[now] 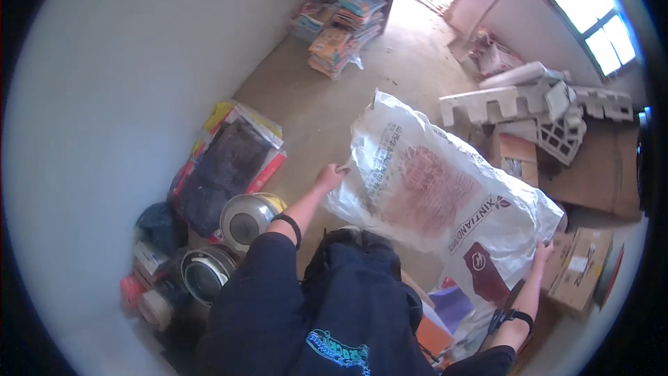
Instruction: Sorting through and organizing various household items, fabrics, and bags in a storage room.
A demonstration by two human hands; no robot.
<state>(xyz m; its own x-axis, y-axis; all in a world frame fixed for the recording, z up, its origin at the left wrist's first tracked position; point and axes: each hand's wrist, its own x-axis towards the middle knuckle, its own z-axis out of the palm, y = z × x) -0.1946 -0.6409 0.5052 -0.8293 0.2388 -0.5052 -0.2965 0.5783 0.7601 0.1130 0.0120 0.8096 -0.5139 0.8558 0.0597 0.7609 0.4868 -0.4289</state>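
Observation:
A large white woven plastic sack [433,177], printed with writing and a dark red patch, is stretched out in front of me above the floor. My left hand [330,176] pinches its left end at the edge. At the lower right corner, my right hand [544,251] grips the other end. The sack looks flat and wrinkled, so it seems to hold little or nothing. Its underside and part of the floor beneath are hidden.
Stacked bagged papers or booklets [347,31] stand by the doorway. White foam packing pieces [511,104] lie over cardboard boxes [589,167] on the right. Metal pots [245,222] and a dark folded bundle [227,167] sit along the left wall [130,62].

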